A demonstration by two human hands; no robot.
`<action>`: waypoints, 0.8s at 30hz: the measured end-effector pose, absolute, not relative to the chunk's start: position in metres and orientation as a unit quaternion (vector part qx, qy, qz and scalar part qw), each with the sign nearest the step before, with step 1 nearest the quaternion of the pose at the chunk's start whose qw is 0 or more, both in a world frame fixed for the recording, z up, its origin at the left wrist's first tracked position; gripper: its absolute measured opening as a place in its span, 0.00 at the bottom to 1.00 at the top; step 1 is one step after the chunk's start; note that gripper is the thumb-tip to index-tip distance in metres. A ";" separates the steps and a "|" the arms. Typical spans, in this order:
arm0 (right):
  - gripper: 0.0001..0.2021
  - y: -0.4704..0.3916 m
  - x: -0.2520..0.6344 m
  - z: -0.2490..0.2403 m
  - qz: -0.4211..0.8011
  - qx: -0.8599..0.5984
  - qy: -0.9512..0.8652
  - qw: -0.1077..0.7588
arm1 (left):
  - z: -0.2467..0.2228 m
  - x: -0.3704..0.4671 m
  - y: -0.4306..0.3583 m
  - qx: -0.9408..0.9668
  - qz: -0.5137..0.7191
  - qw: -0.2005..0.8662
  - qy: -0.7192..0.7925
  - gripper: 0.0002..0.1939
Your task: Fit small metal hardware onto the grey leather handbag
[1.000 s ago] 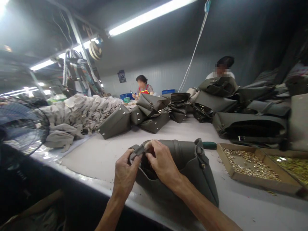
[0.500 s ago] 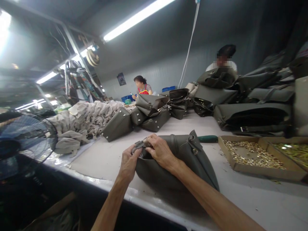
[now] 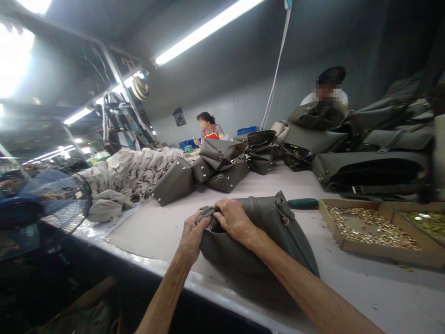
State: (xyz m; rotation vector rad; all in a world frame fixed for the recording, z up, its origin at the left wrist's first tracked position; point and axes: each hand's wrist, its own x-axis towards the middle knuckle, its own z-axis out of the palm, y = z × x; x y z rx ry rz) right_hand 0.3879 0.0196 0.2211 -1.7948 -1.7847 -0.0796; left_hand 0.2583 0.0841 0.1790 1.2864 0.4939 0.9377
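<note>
A grey-green leather handbag (image 3: 271, 234) lies on its side on the white worktable (image 3: 149, 227) right in front of me. My left hand (image 3: 192, 234) pinches a small strap tab at the bag's open left end. My right hand (image 3: 235, 220) presses down on the same rim, fingers curled over the opening. A metal stud shows on the bag's handle loop near its far side.
A green-handled tool (image 3: 302, 203) lies behind the bag. Cardboard trays of brass rivets (image 3: 365, 227) sit at right. Piles of finished bags (image 3: 368, 153) and beige fabric pieces (image 3: 128, 171) fill the back. A fan (image 3: 38, 208) stands at left. Two people work at the far end.
The bag has been pressed flatter and turned slightly; both hands keep hold of its left rim. The view has shifted a little.
</note>
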 end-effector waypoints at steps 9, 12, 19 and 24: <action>0.08 0.015 0.396 0.225 0.010 -0.611 -0.696 0.377 | 0.184 0.251 0.074 0.550 0.387 0.712 0.200 0.25; 0.11 0.012 0.396 0.233 0.039 -0.597 -0.703 0.384 | 0.184 0.250 0.073 0.552 0.383 0.713 0.199 0.24; 0.12 0.002 0.391 0.264 0.035 -0.616 -0.706 0.347 | 0.189 0.240 0.073 0.612 0.387 0.656 0.213 0.24; 0.10 -0.019 0.402 0.326 -0.058 -0.613 -0.733 0.289 | 0.236 0.219 0.079 0.723 0.396 0.534 0.186 0.13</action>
